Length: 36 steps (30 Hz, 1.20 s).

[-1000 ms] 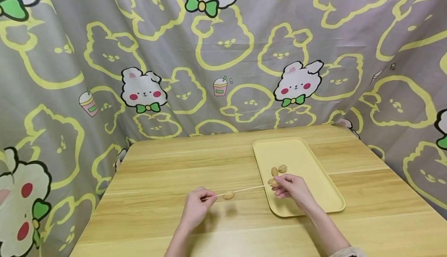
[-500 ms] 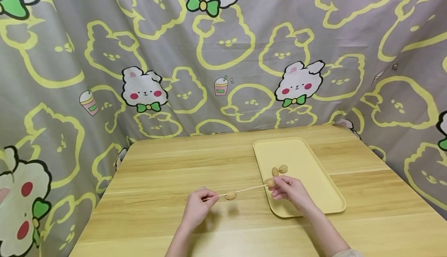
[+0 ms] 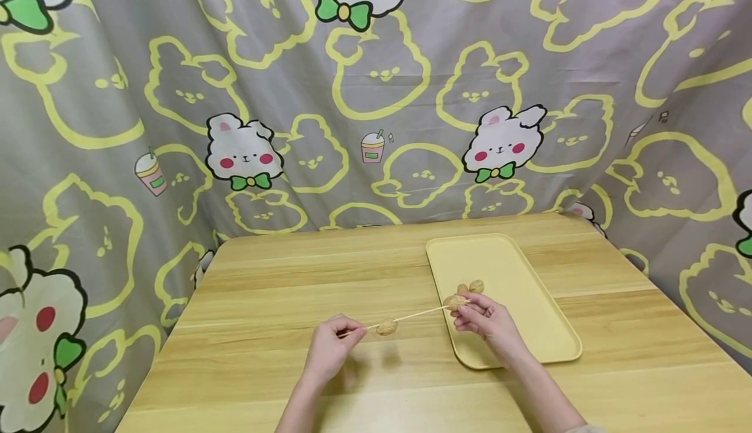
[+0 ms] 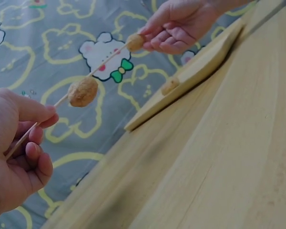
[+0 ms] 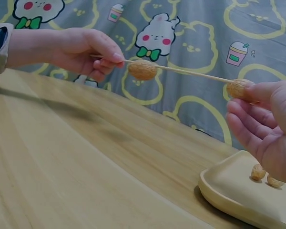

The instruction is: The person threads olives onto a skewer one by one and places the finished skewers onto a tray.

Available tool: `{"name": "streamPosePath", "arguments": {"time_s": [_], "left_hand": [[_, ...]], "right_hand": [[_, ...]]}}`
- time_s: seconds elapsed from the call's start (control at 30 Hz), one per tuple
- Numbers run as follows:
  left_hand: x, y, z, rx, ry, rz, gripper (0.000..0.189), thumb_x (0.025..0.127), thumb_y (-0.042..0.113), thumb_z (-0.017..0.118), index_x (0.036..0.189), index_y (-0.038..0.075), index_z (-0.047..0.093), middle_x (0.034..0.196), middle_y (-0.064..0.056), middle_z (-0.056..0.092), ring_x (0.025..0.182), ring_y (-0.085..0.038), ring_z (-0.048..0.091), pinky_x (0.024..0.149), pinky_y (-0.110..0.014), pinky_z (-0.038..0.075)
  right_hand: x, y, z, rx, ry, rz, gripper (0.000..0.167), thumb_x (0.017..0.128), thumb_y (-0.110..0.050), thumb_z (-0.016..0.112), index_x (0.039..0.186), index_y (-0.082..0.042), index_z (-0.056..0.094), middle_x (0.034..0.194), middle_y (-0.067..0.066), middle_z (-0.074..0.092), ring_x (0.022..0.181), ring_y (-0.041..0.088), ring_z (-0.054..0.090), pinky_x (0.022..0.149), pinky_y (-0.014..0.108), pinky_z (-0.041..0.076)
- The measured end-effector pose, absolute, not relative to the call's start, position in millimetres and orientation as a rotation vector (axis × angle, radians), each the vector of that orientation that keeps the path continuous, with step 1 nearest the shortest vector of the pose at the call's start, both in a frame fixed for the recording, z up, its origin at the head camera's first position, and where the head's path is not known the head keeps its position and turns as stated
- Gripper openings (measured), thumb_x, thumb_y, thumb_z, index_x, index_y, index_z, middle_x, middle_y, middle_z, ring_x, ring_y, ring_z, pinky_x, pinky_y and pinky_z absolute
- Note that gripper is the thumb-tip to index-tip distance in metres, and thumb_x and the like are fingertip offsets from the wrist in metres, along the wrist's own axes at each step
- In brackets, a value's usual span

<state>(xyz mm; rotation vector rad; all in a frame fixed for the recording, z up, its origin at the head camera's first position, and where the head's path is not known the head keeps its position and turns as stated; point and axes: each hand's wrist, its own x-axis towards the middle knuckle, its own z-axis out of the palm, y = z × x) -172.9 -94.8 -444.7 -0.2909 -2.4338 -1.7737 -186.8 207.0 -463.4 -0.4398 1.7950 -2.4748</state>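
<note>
My left hand (image 3: pixel 331 347) pinches one end of a thin wooden skewer (image 3: pixel 420 314) between thumb and fingers. Close to that hand, a brown, wrinkled oval ball (image 4: pixel 83 92) is threaded on the stick. At the other end, my right hand (image 3: pixel 492 325) grips a second brown oval ball (image 5: pixel 239 89) with thumb and fingertips; the skewer runs into it, and a bit of the tip shows beyond. Skewer and balls hang above the table, level with the tray's left side in the head view. Two loose balls (image 3: pixel 476 286) lie on the yellow tray (image 3: pixel 531 328) behind my right hand.
The tray sits on the right part of a wood-grain table (image 3: pixel 276 276). A grey curtain (image 3: pixel 329 93) with yellow outlines and white cartoon heads closes off the back and both sides.
My right hand has shifted its ball slightly left along the skewer, and the tip now shows past it. Its fingers have changed position a little. My left hand stays nearly still.
</note>
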Motion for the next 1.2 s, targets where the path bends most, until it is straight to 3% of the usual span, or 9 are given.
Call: {"name": "streamPosePath", "arguments": {"time_s": [0.23,0.6,1.2], "left_hand": [[-173,-96,-444,-0.298,-2.416,-1.762,0.004,0.077,0.004,0.072,0.076,0.001,0.07,0.073,-0.004,0.061,0.068,-0.006,0.054,0.063,-0.019,0.046],[-172,-95,-443,-0.329,-2.365,-1.796,0.004,0.077,0.001,0.071,0.076,-0.003,0.069,0.072,-0.003,0.06,0.067,-0.005,0.052,0.062,-0.019,0.046],[-170,-91,-438,-0.323,-2.403,-1.805,0.004,0.078,0.003,0.071,0.079,-0.001,0.069,0.075,-0.004,0.061,0.069,-0.007,0.052,0.063,-0.02,0.045]], "right_hand": [[-186,201,-461,-0.433,1.821,-2.489,0.023,0.09,0.002,0.055,0.105,-0.015,0.061,0.087,0.004,0.068,0.074,0.013,0.064,0.069,0.027,0.053],[-183,194,-460,-0.413,1.849,-2.465,0.022,0.088,0.0,0.058,0.103,-0.016,0.061,0.084,0.003,0.067,0.073,0.012,0.063,0.068,0.027,0.053],[-176,178,-455,-0.495,1.704,-2.51,0.022,0.088,0.004,0.056,0.107,-0.008,0.058,0.087,0.004,0.067,0.074,0.012,0.063,0.068,0.024,0.052]]}}
